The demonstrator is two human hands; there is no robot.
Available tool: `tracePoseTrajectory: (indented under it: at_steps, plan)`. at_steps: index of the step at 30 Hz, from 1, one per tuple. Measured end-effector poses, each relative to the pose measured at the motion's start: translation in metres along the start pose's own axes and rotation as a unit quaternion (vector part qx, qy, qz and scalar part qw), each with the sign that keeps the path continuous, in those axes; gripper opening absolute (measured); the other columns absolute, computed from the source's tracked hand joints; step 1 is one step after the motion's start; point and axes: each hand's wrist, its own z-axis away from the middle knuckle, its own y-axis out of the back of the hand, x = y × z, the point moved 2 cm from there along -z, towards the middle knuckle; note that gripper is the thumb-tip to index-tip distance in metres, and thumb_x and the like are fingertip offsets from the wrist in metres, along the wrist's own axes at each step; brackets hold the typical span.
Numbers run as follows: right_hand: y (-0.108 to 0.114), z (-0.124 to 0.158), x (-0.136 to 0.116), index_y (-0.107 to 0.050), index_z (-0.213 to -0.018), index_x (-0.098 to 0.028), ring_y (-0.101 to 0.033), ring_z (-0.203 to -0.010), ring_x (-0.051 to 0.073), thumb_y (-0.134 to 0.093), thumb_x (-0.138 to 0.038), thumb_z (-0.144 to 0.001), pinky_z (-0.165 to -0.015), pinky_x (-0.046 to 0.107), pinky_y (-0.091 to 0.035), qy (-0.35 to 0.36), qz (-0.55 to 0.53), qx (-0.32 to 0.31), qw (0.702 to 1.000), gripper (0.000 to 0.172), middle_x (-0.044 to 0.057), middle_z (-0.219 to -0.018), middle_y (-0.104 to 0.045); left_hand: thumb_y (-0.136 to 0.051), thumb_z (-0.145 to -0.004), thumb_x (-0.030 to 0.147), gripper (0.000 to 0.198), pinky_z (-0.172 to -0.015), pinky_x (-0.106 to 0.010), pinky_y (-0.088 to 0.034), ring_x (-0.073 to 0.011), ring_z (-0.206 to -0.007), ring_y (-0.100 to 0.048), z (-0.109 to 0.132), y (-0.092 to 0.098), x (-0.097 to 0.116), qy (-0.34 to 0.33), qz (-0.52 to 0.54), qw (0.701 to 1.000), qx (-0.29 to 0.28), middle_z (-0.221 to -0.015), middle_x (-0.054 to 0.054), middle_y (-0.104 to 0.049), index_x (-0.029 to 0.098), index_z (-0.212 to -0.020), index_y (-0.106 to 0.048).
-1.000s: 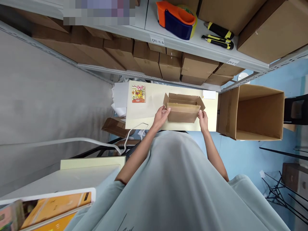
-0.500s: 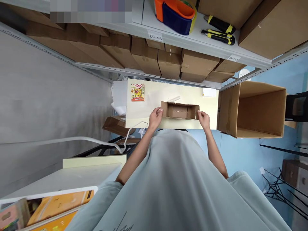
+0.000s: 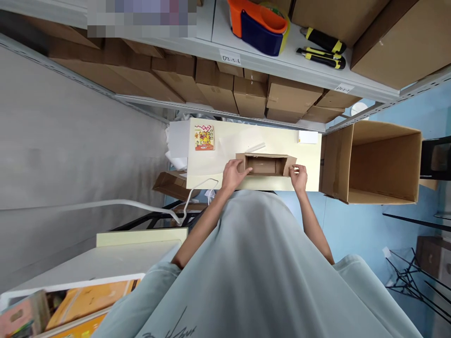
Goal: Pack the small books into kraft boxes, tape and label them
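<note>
A small open cardboard box (image 3: 266,165) lies lengthwise across the cream table (image 3: 207,180), its hollow inside facing me. At its left end is my left hand (image 3: 232,176), fingers on the end flap and thumb stretched to the box's front edge. My right hand (image 3: 299,178) pinches the flap at the right end between thumb and fingers. Behind the box lies a narrow whitish strip (image 3: 255,148). A colourful booklet (image 3: 204,137) rests at the table's back left, and a small white box (image 3: 307,136) at its back right.
A large open carton (image 3: 336,162) stands right of the table. Above hangs a shelf with a tape dispenser (image 3: 260,33) and utility knives (image 3: 322,56); cardboard boxes (image 3: 250,96) line the level below. A white cable (image 3: 134,203) runs in from the left.
My left thumb has moved from the left flap to the box's inner front edge, with the hand further right. The right end flap now leans outward more. The view has shifted slightly.
</note>
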Motion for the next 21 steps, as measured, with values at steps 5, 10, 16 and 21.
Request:
tracePoseTrajectory:
  at_steps: [5, 10, 16, 21]
  plan:
    - [0.001, 0.000, -0.008, -0.075, -0.125, -0.016, -0.067, -0.125, 0.034, -0.056, -0.053, -0.101, -0.110, 0.054, -0.056, 0.026, 0.053, -0.042, 0.997, 0.048, 0.022, -0.136, -0.071, -0.093, -0.083, 0.038, 0.078, -0.121, -0.049, -0.053, -0.0346, -0.139, -0.064, 0.004, -0.006, -0.001, -0.030, 0.005, 0.998, -0.057, -0.151, -0.016, -0.062, 0.021, -0.151, -0.060]
    - [0.014, 0.001, -0.030, -0.077, -0.120, -0.019, -0.055, -0.144, 0.036, -0.056, -0.051, -0.102, -0.117, 0.055, -0.052, 0.085, 0.071, 0.010, 0.994, 0.043, 0.021, -0.149, -0.062, -0.087, -0.090, 0.034, 0.062, -0.128, -0.049, -0.048, -0.0340, -0.143, -0.060, 0.006, 0.008, 0.005, -0.078, 0.002, 0.997, -0.029, -0.151, -0.016, -0.062, 0.022, -0.147, -0.064]
    - [0.020, 0.004, -0.087, -0.074, -0.127, -0.020, -0.044, -0.156, 0.037, -0.053, -0.051, -0.106, -0.126, 0.060, -0.045, 0.146, 0.100, 0.052, 0.983, 0.044, 0.021, -0.157, -0.056, -0.080, -0.093, 0.027, 0.051, -0.129, -0.049, -0.047, -0.0324, -0.142, -0.060, -0.001, 0.033, 0.026, -0.103, 0.058, 0.993, -0.020, -0.149, -0.012, -0.064, 0.027, -0.142, -0.069]
    - [0.004, 0.004, -0.154, -0.073, -0.128, -0.020, -0.055, -0.146, 0.037, -0.053, -0.048, -0.108, -0.124, 0.062, -0.046, 0.207, 0.088, 0.027, 0.974, 0.040, 0.022, -0.149, -0.063, -0.066, -0.101, 0.027, 0.036, -0.124, -0.048, -0.050, -0.0307, -0.142, -0.061, -0.012, 0.074, 0.014, -0.041, 0.095, 0.991, 0.081, -0.147, -0.013, -0.066, 0.025, -0.137, -0.071]
